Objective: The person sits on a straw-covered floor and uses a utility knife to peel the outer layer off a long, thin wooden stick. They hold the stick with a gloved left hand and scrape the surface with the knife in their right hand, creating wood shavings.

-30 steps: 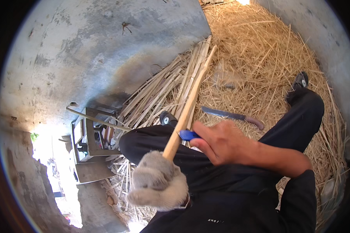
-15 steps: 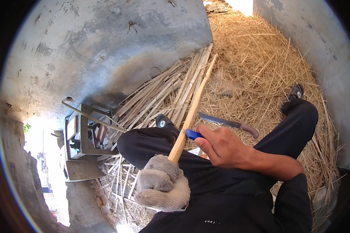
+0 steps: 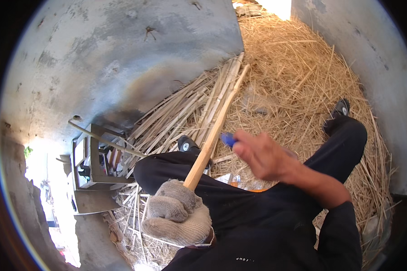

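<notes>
My left hand (image 3: 178, 213), in a thick grey-beige knitted glove, is wrapped round the lower end of a long pale wooden stick (image 3: 214, 131). The stick slants up and away to the right, over my bent left leg. My bare right hand (image 3: 263, 156), slightly blurred, is closed on a small blue tool (image 3: 228, 139); its exact kind is not clear. The blue tool is just right of the stick, with a small gap between them. Behind the right hand, a knife with a brown handle (image 3: 288, 153) lies on the straw, mostly hidden.
Split wooden strips (image 3: 181, 106) lie piled against the grey wall (image 3: 122, 49). Loose straw (image 3: 298, 81) covers the floor ahead and to the right. At left stands a small wooden cabinet (image 3: 91, 156) holding odds and ends, with a thin rod (image 3: 106, 139) slanting past it. My legs (image 3: 337, 149) are spread wide.
My right hand and the blue tool have come off the stick, moving up and slightly right. My left hand and the stick have shifted a little left. The knife is now mostly covered.
</notes>
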{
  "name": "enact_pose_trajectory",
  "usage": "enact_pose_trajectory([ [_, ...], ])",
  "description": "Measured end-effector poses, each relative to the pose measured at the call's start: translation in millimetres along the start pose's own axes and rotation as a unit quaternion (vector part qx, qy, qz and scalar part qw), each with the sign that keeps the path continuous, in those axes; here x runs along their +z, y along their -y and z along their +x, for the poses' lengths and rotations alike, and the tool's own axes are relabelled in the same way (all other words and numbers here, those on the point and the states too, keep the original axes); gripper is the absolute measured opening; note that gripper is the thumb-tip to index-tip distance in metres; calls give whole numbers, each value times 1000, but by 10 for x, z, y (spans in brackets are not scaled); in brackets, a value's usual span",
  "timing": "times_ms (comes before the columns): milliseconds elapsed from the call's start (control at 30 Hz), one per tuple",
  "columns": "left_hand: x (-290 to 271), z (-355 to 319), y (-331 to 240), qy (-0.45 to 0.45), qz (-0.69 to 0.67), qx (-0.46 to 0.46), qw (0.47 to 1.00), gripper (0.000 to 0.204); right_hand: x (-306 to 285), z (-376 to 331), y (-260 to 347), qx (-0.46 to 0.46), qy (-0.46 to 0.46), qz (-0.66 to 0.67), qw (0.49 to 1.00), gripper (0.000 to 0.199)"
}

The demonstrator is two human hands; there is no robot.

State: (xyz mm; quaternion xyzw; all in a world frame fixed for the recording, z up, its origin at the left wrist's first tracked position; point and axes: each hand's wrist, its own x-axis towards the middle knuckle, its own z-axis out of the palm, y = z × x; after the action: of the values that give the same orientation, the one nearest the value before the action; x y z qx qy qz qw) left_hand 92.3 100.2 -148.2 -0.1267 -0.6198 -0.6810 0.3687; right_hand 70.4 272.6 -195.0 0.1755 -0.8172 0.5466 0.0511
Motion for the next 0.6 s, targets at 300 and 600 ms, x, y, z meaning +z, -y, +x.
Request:
enact_pose_trajectory([
  [300, 19, -134, 53, -65, 107, 18, 992, 58, 212, -106, 70, -6, 33, -16, 999, 29],
  [600, 69, -64, 17, 41, 102, 58, 992, 62, 133, -133, 104, 14, 36, -65, 997, 32],
])
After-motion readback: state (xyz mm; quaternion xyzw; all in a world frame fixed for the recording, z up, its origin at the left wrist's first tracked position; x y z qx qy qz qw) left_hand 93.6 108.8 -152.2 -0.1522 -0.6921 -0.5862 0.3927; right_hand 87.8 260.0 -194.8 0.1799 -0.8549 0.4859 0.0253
